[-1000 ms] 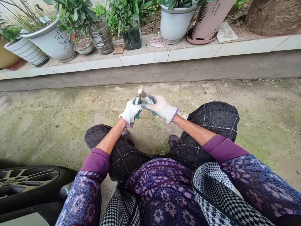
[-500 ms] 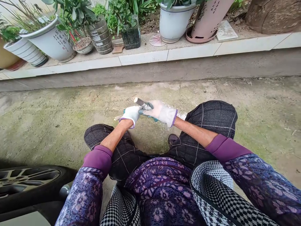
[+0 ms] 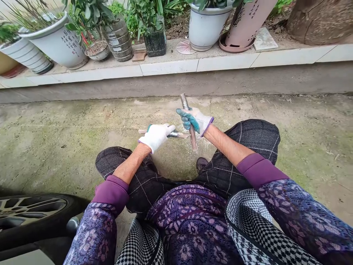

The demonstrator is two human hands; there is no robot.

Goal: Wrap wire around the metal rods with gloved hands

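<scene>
My left hand [image 3: 157, 136], in a white glove with a teal palm, is closed around a wooden stick [image 3: 182, 135] that lies nearly level and has a band of silvery wire wound about it. A second stick [image 3: 193, 139], also wrapped with silvery wire near its upper part, stands steeply tilted in my right hand [image 3: 194, 119]. That hand wears a matching glove, its teal fingers curled round the stick. The tip of the left stick comes close to the right stick's lower half; whether they touch I cannot tell. White dust and crumbs are scattered on the ground below.
Concrete ground [image 3: 68, 125] with green patches lies in front of me. Beyond it runs a low tiled ledge [image 3: 171, 67] with potted plants, including a white pot [image 3: 208, 29] and a pink pot [image 3: 248, 22]. A car wheel [image 3: 33, 213] is close on my left.
My hands have moved apart from where they overlapped. My right hand has turned, swinging its stick steeper, and the left stick now points to the right, its wire band visible.
</scene>
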